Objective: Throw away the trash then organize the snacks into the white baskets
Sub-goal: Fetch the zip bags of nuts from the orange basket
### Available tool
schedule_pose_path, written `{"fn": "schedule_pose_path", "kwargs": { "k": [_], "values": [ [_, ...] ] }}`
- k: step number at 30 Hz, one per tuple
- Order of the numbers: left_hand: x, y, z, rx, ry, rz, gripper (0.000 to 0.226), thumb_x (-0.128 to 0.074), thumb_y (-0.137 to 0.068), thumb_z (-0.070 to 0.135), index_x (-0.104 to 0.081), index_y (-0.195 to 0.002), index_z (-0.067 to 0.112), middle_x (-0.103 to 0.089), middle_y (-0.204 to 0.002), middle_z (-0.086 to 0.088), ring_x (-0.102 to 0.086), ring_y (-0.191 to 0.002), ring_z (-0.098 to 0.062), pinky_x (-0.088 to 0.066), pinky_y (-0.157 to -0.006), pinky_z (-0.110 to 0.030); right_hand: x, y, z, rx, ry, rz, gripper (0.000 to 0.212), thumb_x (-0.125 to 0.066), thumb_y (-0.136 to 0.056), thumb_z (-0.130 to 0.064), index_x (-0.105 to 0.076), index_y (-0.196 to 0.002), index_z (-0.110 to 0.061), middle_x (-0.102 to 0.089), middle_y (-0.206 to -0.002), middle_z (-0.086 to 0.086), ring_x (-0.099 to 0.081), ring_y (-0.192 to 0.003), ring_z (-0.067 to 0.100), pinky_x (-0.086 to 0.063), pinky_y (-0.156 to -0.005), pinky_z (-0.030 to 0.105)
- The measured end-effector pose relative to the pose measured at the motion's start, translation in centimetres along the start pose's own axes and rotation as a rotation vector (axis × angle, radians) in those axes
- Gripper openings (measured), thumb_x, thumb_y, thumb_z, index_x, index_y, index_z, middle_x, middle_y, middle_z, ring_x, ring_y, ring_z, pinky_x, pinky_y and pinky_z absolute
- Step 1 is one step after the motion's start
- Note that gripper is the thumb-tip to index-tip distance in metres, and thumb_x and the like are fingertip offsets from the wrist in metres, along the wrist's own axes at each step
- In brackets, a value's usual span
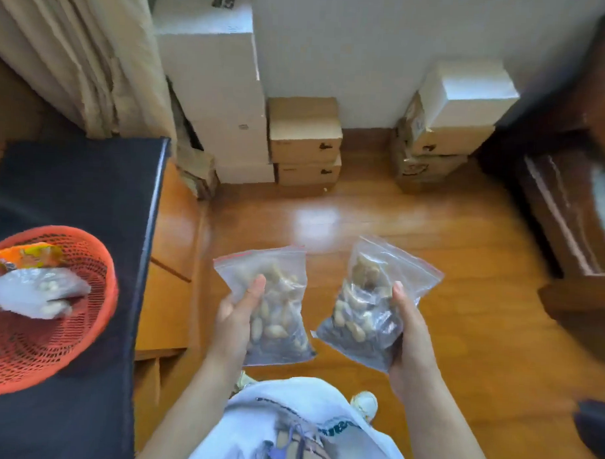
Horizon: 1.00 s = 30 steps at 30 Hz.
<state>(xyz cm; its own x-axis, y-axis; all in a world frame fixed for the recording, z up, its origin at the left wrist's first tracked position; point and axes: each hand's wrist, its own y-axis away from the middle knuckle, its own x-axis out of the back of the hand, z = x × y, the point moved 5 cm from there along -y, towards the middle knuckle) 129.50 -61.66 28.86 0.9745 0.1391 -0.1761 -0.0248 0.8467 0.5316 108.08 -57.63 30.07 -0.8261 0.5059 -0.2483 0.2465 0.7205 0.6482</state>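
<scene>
**Head view: a bag of nuts in each hand above the wooden floor**

The left hand grips a clear zip bag of pale nuts from its left edge: the thumb lies across the front of the bag, pointing up toward the red seal, and the other fingers are hidden behind the plastic. The right hand holds a second zip bag from its right edge, thumb on the front near the middle, fingers wrapped behind and under the lower corner. Both bags hang upright, held apart from each other, over the floor.

To the left, an orange mesh basket sits on a dark table; inside it lie an orange wrapper and a clear bag of nuts. Cardboard boxes are stacked against the far wall.
</scene>
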Motion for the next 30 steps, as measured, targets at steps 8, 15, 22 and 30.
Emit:
{"fn": "schedule_pose_path", "kwargs": {
  "k": [8, 15, 22, 30],
  "values": [
    [-20.5, 4.4, -7.2, -0.008, -0.205, -0.212, 0.028, -0.060, -0.082, 0.039, -0.068, -0.084, 0.012, -0.071, -0.070, -0.002, -0.066, -0.060, -0.015, -0.050, -0.054, -0.022, 21.4, 3.7, -3.8, 0.066, -0.153, 0.354, 0.060, -0.061, -0.066, -0.056, -0.070, -0.101, -0.008, -0.070, -0.106, 0.020, -0.066, -0.099, 0.036, -0.051, -0.092, 0.051],
    [-34.0, 9.1, -11.8, -0.036, -0.407, -0.518, 0.024, -0.055, -0.089, 0.031, -0.065, -0.076, 0.014, -0.070, -0.057, 0.005, -0.064, -0.049, -0.006, -0.046, -0.046, -0.012, 35.7, 8.6, -2.4, 0.135, -0.374, 0.619, 0.037, -0.060, -0.075, -0.054, -0.072, -0.078, -0.019, -0.076, -0.081, 0.000, -0.072, -0.077, 0.016, -0.056, -0.078, 0.038],
    [-46.0, 13.6, -17.8, -0.019, -0.645, -0.810, 0.024, -0.057, -0.087, 0.039, -0.067, -0.076, 0.021, -0.070, -0.061, 0.007, -0.064, -0.054, -0.005, -0.047, -0.050, -0.013, 45.5, 13.0, 0.0, 0.179, -0.650, 0.908, 0.049, -0.058, -0.080, -0.054, -0.065, -0.111, -0.017, -0.070, -0.111, 0.005, -0.066, -0.103, 0.023, -0.050, -0.095, 0.045],
    [-62.0, 19.3, -25.3, 0.020, -0.796, -1.145, 0.031, -0.054, -0.084, 0.046, -0.068, -0.082, 0.019, -0.069, -0.068, 0.006, -0.064, -0.063, -0.009, -0.050, -0.060, -0.022, 58.1, 16.0, -2.2, 0.288, -0.782, 1.155, 0.031, -0.058, -0.081, -0.053, -0.067, -0.100, -0.031, -0.071, -0.109, -0.006, -0.065, -0.104, 0.017, -0.052, -0.091, 0.041]
  ]
}}
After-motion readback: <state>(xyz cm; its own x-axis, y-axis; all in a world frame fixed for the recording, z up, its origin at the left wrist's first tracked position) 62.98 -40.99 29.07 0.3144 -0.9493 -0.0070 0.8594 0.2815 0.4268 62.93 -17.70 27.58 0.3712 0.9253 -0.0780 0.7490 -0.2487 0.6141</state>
